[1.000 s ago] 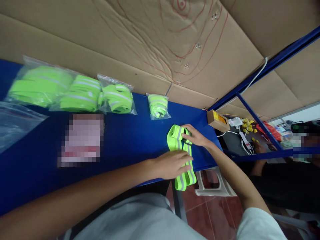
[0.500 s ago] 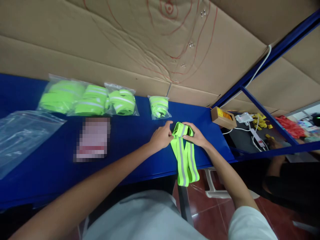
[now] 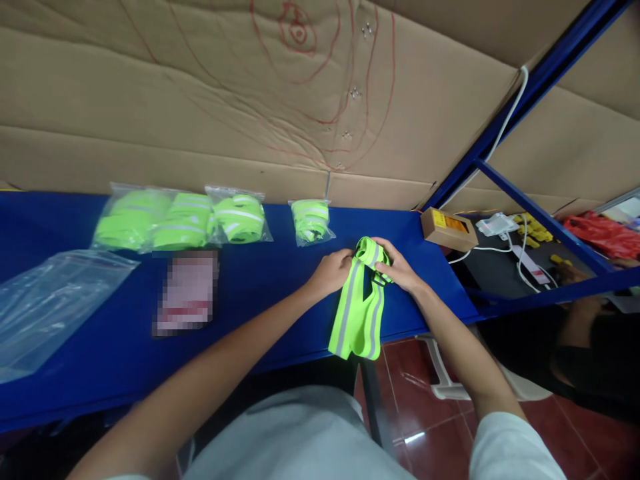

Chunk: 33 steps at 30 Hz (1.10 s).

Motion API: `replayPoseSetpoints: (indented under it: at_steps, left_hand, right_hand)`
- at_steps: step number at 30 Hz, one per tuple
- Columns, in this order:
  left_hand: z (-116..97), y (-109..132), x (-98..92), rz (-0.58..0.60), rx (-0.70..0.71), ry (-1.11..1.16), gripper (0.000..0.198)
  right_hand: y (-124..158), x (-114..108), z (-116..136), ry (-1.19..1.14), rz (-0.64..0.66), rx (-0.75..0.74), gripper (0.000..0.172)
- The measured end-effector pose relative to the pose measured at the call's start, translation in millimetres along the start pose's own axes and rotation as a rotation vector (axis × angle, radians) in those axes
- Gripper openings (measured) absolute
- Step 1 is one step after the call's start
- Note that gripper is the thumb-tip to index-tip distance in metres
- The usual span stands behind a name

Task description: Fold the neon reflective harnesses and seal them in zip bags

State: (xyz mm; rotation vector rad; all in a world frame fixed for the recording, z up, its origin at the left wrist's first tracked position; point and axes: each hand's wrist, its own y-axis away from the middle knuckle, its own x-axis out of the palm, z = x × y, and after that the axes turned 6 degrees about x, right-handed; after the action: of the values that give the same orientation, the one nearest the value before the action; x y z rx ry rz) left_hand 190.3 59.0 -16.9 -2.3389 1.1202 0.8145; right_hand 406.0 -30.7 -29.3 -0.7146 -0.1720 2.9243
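Observation:
A neon-yellow reflective strap (image 3: 344,313) with a grey stripe is partly rolled at its top, and its loose lengths hang in a loop over the table's front edge. My right hand (image 3: 399,268) is closed around the roll, thumb in front, with a black buckle (image 3: 379,279) just below the thumb. On the other side my left hand (image 3: 332,272) has its fingers curled against the strap's left edge; its fingertips are partly hidden. Behind the hands lies a clear bag with a rolled strap (image 3: 311,222).
More bagged neon straps (image 3: 183,223) line the back of the blue table (image 3: 260,300). Clear plastic bags (image 3: 55,307) and a blurred-out item (image 3: 187,291) lie left. A cardboard box (image 3: 449,229) stands right, near a blue frame post (image 3: 540,220). Another person's arm (image 3: 575,330) shows far right.
The roll has turned in my hands and the buckle now shows. My left fingers have closed in from an open spread. The hanging loop has swung left, and the view has shifted.

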Motion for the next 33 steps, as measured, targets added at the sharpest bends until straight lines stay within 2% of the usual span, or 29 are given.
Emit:
replayPoseSetpoints:
  at_steps: [2,7,10,14,18,21,23,27,30,33]
  left_hand:
    - [-5.4,4.9,1.7,0.005,-0.007,-0.041,0.035]
    - [-19.4,27.8,7.5,0.016,-0.043,-0.24,0.066]
    - [-23.7,54.8,11.9,0.006,0.007,-0.394,0.064]
    - [-24.1,83.7,16.7,0.02,0.223,-0.573,0.04]
    - [-17.6,76.7,13.7,0.122,0.532,-0.563,0.028]
    - [-9.8,62.5,12.1,0.196,0.778,-0.516,0.037]
    - [-5.7,58.1,14.9,0.266,0.847,-0.448,0.049]
    - [-3.7,63.1,25.3,0.433,0.802,-0.267,0.051]
    - [-6.3,69.9,29.2,0.466,0.74,-0.161,0.055]
    - [-10.4,75.7,27.6,0.479,0.739,-0.126,0.06]
  right_hand:
    - [-0.3,1.0,0.4,0.002,-0.012,0.0,0.083]
    - [0.7,6.8,5.2,0.085,-0.013,-0.005,0.079]
    - [0.5,9.6,8.1,0.179,-0.001,-0.009,0.076]
    - [-3.7,9.5,13.2,0.344,0.037,0.008,0.076]
    - [-9.5,8.0,23.1,0.511,0.093,0.035,0.071]
    - [-13.9,7.8,29.3,0.593,0.123,0.045,0.067]
    - [-17.6,7.6,31.1,0.62,0.14,0.043,0.069]
    - [-27.0,5.0,32.3,0.617,0.185,0.051,0.075]
    - [-35.2,1.7,34.8,0.571,0.249,0.043,0.066]
    - [-43.2,-1.1,36.9,0.517,0.308,0.041,0.062]
